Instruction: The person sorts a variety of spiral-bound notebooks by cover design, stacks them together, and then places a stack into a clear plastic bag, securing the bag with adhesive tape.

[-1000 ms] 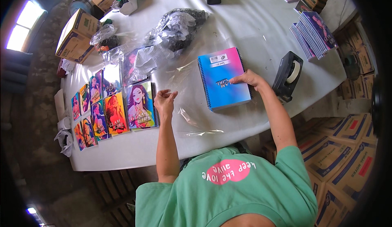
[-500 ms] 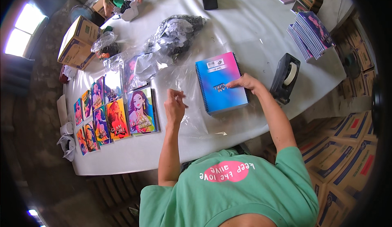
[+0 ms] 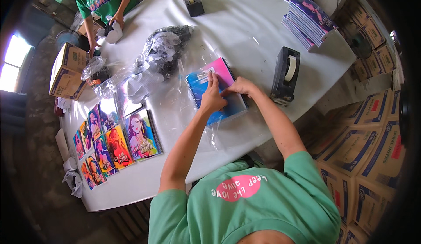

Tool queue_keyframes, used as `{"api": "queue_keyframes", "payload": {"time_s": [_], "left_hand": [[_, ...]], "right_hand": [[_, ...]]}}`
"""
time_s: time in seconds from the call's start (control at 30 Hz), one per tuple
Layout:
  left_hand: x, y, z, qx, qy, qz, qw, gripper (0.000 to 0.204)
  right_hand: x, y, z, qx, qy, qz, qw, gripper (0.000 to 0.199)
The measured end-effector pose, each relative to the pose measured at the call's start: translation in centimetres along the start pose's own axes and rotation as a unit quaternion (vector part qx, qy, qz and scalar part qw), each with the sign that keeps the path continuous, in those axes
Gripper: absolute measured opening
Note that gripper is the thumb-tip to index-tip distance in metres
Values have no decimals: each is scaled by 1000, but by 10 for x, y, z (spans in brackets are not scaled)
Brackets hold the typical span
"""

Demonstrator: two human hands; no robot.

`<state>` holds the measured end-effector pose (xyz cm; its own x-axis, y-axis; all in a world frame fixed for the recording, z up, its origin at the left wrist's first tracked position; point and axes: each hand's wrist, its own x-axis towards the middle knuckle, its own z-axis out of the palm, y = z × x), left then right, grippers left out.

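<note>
Blue-and-pink spiral notebooks (image 3: 224, 70) lie in a stack before me, slightly askew, with black coils at both the left and the right edge. A clear plastic sheet (image 3: 213, 138) spreads around and partly over them. My left hand (image 3: 212, 97) rests on top, its fingers stretched out near a white label. Against it, my right hand (image 3: 242, 87) presses from the right side with fingers held together; what is between them, if anything, is hidden. To the left, colourful illustrated notebooks (image 3: 142, 134) stand in rows.
A black tape dispenser (image 3: 285, 76) stands right of the stack, another dispenser (image 3: 193, 2) farther back. Crumpled plastic and paper (image 3: 160, 53) lie behind left. Stacked notebooks (image 3: 309, 22) sit far right, cartons (image 3: 351, 143) beside the table. A co-worker (image 3: 107, 7) handles a wrapped bundle.
My left hand has come from the left onto the notebooks, and my right hand has shifted inward to meet it. The top notebook now sits turned and overlaid by plastic. The view has swung right.
</note>
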<state>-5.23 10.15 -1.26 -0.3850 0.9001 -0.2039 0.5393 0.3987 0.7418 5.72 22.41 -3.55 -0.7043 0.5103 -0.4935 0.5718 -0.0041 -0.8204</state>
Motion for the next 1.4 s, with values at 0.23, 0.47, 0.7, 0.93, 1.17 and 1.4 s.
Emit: {"api": "queue_keyframes", "payload": {"time_s": [0.23,0.47,0.7,0.93,1.17,1.4], "left_hand": [[5,-14,7,-207,-53,34,976,123],[-3,-39,-41,-435,-134,-35,890,107],[76,-119,-102,-178,127,20,976,68],[86,-36,-111,74,434,211,873,41],[-43,-47,-16,94,41,168,980,81],[-40,-52,-18,98,13,159,982,85]], "right_hand": [[-16,-3,16,-67,56,-68,994,115],[-6,15,27,-160,66,-83,981,113],[-12,10,26,-121,35,-126,984,108],[-18,5,30,-132,43,-84,987,107],[-31,4,34,-161,122,-104,974,84],[-51,79,0,-227,388,-21,893,80]]}}
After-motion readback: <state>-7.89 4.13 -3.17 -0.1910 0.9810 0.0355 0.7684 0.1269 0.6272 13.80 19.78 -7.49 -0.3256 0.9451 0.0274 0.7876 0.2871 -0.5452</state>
